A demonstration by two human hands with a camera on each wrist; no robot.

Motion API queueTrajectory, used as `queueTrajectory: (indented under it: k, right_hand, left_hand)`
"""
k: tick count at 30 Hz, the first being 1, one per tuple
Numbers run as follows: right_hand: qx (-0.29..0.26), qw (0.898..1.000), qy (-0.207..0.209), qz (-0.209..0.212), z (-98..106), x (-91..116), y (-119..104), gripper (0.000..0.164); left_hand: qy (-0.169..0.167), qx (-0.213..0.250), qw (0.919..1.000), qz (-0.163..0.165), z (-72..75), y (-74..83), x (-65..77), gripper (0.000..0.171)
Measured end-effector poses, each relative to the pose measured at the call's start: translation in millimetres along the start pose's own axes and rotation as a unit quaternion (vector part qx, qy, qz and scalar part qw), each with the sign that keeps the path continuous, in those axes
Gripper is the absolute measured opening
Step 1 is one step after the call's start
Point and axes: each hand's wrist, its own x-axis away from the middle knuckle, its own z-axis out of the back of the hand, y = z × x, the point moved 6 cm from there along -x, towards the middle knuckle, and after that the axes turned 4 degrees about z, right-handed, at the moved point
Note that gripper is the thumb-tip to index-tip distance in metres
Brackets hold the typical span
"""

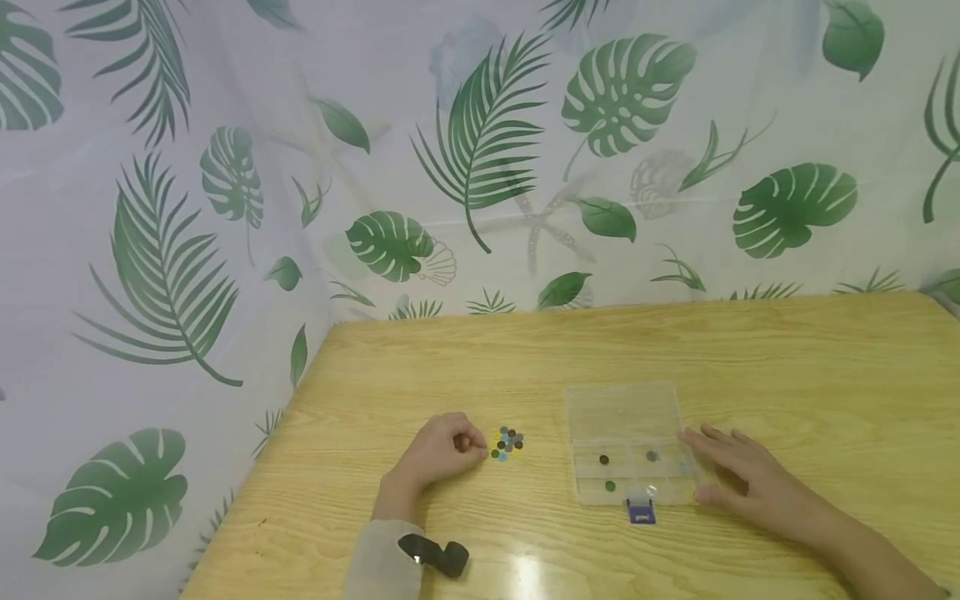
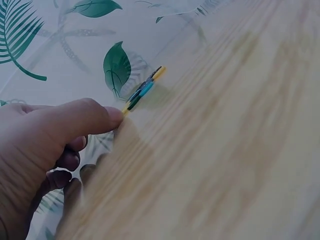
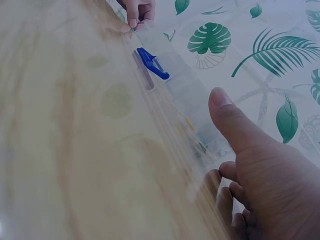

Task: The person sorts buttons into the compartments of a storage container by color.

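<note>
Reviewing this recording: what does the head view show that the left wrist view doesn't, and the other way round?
Only the head view: the right hand at the clear box, its blue latch, a green disc inside, and the black device at the left wrist.

Only the left wrist view: no extra object, just a close, edge-on look at the disc pile.

Both: the left hand, that pile, wooden table and leaf-print sheet.

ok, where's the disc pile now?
Head view, lower centre: the disc pile lies on the table, just right of the left hand and left of the clear box.
</note>
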Motion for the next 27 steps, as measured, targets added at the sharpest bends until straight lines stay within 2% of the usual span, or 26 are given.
queueTrajectory:
  k: [8,15,20,24,27]
  right_hand:
    - [-0.02,1.0,-0.003,-0.014,-0.8,2.4,1.0,0.067]
    - [0.004,1.0,0.001,-0.004,-0.1,0.5,1.1,0.069]
    - [-0.016,1.0,-0.007,-0.021,-1.0,2.4,2.5,0.067]
    - [-0.012,1.0,-0.005,-0.016,-0.2,2.0,1.5,0.068]
    - [0.0,1.0,-0.002,-0.005,0.8,0.6,-0.1,0.068]
  left_hand:
    - [-0.003,-0.001,0.9997,0.023,-0.7,0.9,0.0,0.004]
    - [-0.004,0.031,0.9989,0.035,-0.3,0.5,1.3,0.007]
    - [-0.004,0.039,0.9983,0.044,-0.7,-0.2,1.6,0.012]
    - [0.007,0.04,0.9978,0.052,0.3,-2.0,0.1,0.011]
    - [0.028,0.048,0.9979,0.033,4.2,2.3,-2.1,0.008]
